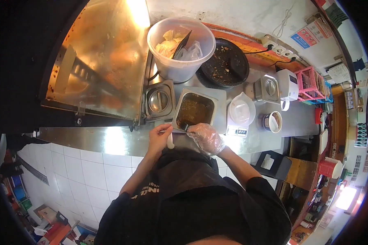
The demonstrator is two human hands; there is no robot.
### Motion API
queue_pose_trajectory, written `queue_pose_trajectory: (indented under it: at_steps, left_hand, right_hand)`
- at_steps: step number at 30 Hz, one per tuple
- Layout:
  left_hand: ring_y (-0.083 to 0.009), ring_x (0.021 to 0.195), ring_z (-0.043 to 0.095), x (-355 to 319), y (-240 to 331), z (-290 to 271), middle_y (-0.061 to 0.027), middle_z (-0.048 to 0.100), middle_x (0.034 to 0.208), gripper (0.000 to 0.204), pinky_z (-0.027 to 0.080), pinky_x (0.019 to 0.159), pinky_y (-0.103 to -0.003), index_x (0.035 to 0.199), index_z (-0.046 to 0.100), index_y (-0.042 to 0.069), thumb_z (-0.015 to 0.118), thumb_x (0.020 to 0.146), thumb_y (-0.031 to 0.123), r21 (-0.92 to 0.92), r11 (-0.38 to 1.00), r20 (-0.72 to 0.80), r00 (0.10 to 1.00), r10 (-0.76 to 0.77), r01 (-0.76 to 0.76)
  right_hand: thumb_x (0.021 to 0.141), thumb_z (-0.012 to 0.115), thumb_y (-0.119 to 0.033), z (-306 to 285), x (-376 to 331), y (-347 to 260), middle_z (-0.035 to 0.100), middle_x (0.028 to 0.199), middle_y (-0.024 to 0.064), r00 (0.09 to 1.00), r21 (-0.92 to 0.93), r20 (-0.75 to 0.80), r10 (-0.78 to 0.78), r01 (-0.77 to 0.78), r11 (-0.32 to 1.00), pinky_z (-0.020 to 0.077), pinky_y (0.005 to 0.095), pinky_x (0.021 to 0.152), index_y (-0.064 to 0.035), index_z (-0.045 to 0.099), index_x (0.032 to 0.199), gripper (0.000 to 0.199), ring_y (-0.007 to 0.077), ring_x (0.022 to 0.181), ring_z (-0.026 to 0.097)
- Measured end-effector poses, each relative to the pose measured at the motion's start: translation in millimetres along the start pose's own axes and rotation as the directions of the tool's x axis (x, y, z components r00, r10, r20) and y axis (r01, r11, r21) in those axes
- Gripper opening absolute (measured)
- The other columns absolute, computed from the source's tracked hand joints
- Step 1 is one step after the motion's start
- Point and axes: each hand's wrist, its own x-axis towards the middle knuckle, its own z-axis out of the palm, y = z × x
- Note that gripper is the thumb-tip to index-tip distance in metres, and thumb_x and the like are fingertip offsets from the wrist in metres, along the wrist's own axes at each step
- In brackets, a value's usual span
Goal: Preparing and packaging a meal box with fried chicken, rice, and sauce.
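A deep steel food pan (214, 98) stands in front of me with a brown, grainy sauce (195, 109) inside. My right hand (206, 138), in a clear plastic glove, is closed at its near edge around a dark utensil (185, 126) whose end dips into the pan; its kind is partly hidden. Bare and pinched together, the fingers of my left hand (158, 138) are at the pan's near left corner. A white curved strip (170, 142), perhaps a handle, hangs beside those fingertips. I cannot make out what they grip.
Left of the pan lies a lidded steel container (159, 100). Behind stand a clear plastic bucket (181, 67) with bags and a black round pan (224, 65) with crumbs. To the right are a scale (236, 131) bearing a clear bowl (242, 108) and a white tub (272, 122).
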Motion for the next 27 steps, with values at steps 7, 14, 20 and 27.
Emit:
queue_pose_trajectory:
  at_steps: [7,14,20,27]
  left_hand:
    - [-0.0107,0.085,0.062,-3,6,-1,-0.0035,0.066,0.099,0.027,0.05,0.073,-0.026,0.114,0.07,0.001,0.072,0.092,0.017,0.069,0.997,0.03,0.999,-0.023,0.021]
    - [-0.0095,0.077,0.063,-7,7,2,-0.0015,0.067,0.093,0.024,0.05,0.068,-0.024,0.112,0.072,0.004,0.073,0.092,0.016,0.0,1.0,0.034,0.999,0.006,-0.006]
    - [-0.0088,0.081,0.06,-21,19,-7,-0.0003,0.067,0.1,0.028,0.046,0.072,-0.024,0.118,0.069,0.004,0.068,0.095,0.019,-0.048,0.998,0.093,0.995,-0.044,0.048]
    - [-0.0093,0.078,0.055,-40,-6,-48,0.0023,0.063,0.094,0.018,0.045,0.072,-0.027,0.106,0.066,0.01,0.065,0.097,0.025,-0.037,0.982,0.055,0.981,-0.185,0.188]
  right_hand:
    - [0.099,0.054,-0.023,-10,28,4,0.065,0.092,0.0227,0.871,-0.073,0.02,0.492,-0.489,0.869,0.0488,0.052,0.079,-0.0036,0.058,0.11,0.022,0.0428,0.09,0.062]
    - [0.099,0.056,-0.041,0,56,69,0.066,0.087,0.0166,0.689,0.156,0.157,0.708,-0.725,0.671,0.0516,0.0428,0.075,-0.0004,0.061,0.102,0.041,0.0292,0.083,0.065]
    - [0.101,0.058,-0.035,-2,41,76,0.062,0.082,0.0049,0.618,0.434,0.14,0.774,-0.74,0.513,0.051,0.0335,0.065,-0.0014,0.061,0.102,0.034,0.0127,0.071,0.057]
    - [0.102,0.058,-0.032,-32,15,64,0.061,0.091,0.0029,0.499,0.801,-0.052,0.865,-0.496,0.334,0.0529,0.031,0.069,-0.0055,0.061,0.112,0.028,0.0129,0.079,0.058]
